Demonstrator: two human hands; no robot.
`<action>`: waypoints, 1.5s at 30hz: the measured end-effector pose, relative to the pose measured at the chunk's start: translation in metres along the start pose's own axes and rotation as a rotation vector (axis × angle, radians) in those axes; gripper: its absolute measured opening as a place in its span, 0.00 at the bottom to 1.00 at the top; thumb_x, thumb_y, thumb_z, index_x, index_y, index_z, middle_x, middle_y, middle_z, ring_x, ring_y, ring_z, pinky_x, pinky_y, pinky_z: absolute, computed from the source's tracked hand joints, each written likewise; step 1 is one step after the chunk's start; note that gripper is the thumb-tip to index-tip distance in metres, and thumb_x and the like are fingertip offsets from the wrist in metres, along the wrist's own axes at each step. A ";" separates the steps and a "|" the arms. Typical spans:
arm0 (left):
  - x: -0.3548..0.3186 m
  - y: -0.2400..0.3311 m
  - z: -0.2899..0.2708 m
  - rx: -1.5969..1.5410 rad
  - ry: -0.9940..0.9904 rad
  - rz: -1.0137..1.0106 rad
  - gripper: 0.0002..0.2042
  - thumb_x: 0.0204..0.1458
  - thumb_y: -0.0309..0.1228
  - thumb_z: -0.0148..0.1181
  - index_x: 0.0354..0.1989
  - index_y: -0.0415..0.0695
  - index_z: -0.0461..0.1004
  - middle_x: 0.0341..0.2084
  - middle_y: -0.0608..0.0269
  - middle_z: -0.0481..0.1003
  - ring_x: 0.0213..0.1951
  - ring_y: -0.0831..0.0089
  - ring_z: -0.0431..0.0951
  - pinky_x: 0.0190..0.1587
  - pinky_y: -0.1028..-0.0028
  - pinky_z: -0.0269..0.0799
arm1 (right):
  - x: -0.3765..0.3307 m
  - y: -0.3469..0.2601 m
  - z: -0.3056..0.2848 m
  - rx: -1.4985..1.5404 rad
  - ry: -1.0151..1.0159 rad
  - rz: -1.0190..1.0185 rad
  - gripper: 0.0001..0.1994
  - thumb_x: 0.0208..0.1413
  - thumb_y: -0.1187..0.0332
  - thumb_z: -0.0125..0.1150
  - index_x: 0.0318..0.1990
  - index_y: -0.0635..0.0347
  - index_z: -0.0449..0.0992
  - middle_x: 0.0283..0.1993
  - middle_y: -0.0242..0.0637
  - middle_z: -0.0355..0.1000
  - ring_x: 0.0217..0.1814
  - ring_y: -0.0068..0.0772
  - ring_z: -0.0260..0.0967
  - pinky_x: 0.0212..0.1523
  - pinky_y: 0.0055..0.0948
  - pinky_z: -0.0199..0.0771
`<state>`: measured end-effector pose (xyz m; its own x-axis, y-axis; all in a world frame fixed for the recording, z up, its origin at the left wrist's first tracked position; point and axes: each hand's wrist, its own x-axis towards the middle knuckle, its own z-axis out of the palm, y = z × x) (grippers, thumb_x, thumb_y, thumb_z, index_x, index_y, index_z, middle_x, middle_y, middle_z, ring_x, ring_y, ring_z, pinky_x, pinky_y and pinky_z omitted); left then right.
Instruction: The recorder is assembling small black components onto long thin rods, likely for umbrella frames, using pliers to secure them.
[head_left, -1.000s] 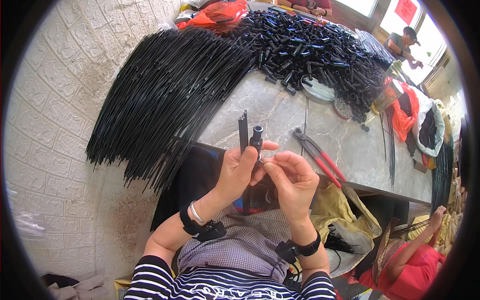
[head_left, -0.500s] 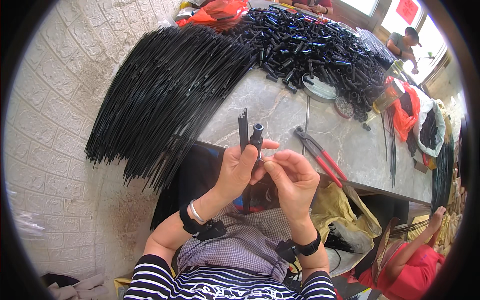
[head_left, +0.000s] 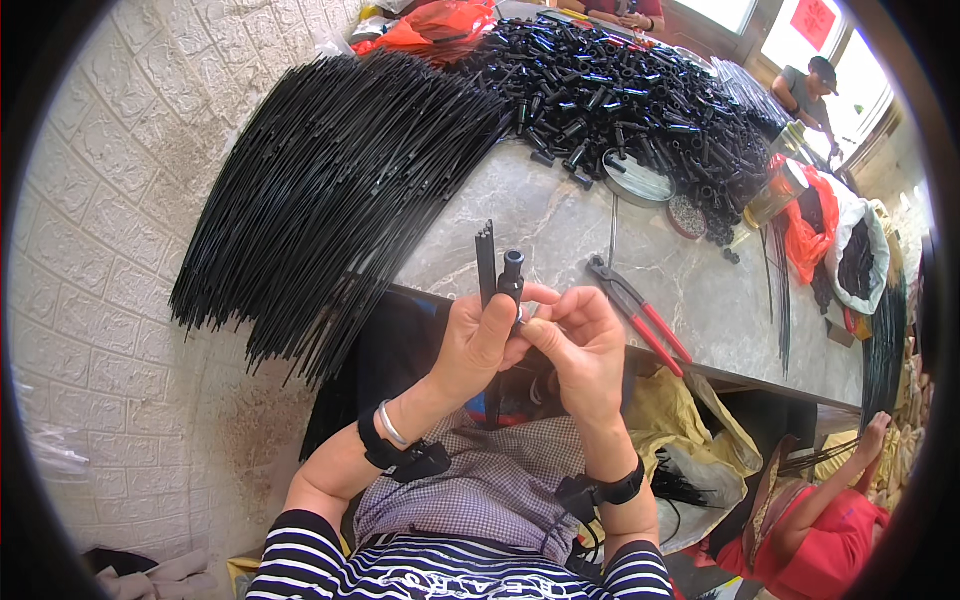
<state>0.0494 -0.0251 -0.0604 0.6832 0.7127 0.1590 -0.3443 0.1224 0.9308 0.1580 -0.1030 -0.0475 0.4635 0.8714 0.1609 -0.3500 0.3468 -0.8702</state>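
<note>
My left hand (head_left: 478, 335) is closed around a black tubular plastic fitting (head_left: 512, 275), held upright with its round open end on top. Several thin black rods (head_left: 485, 262) stick up from the same grip, beside the fitting. My right hand (head_left: 578, 345) pinches at the fitting's lower side with thumb and forefinger. Whatever lies between those fingertips is too small and covered to name. To the right of my hands, red-handled pincers (head_left: 640, 315) lie on the grey marbled table (head_left: 460, 245).
Long black rods (head_left: 330, 190) lie heaped at the left, overhanging the table. Black fittings (head_left: 620, 95) are piled at the back, by a round clear dish (head_left: 640, 178) and a small dish of tiny parts (head_left: 687, 215). A red-clad person (head_left: 825, 540) sits at lower right.
My right hand has shifted slightly left, its fingers curling closer to the fitting. My left hand keeps its hold almost in place. The far person at upper right has moved their arms.
</note>
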 end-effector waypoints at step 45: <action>-0.004 0.003 -0.011 0.148 0.039 0.123 0.44 0.49 0.72 0.33 0.34 0.36 0.74 0.13 0.73 0.68 0.15 0.88 0.63 0.17 0.85 0.54 | -0.055 -0.095 -0.034 -0.078 -0.459 0.870 0.15 0.66 0.67 0.45 0.53 0.72 0.65 0.33 0.38 0.72 0.25 0.21 0.68 0.23 0.22 0.71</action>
<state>0.0380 -0.0198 -0.0619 0.6155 0.7426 0.2639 -0.3230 -0.0678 0.9440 0.1931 -0.1951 0.0105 -0.2964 0.8677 -0.3990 -0.3565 -0.4881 -0.7967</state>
